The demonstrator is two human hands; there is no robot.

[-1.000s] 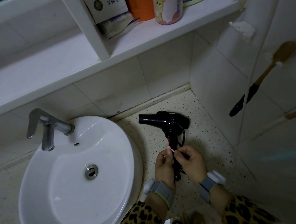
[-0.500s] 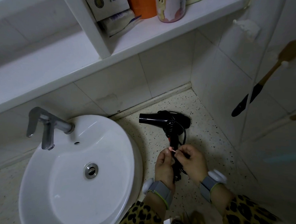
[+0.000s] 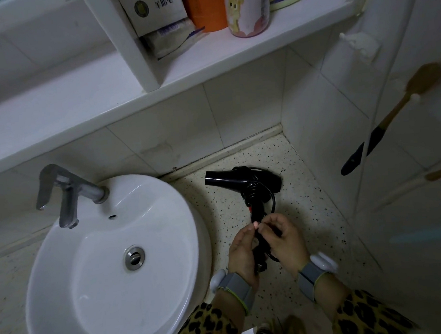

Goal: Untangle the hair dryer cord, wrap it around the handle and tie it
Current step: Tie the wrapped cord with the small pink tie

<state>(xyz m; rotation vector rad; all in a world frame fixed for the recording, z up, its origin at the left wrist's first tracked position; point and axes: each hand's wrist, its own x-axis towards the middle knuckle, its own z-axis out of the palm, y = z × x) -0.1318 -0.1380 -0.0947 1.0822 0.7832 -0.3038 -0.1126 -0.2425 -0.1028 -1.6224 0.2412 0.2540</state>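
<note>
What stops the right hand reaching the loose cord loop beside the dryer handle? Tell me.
Probably nothing. The right hand sits at the low end of the hair dryer handle, and the loose cord loop hangs just above it on the same side, uncovered. The left hand is on the other side, out of the way.

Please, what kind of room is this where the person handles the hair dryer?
Most likely a home bathroom. A round white washbasin with a metal faucet stands beside the speckled counter, the walls are white tile, and a shelf above holds toiletry containers. Both hands work on the hair dryer here.
</note>
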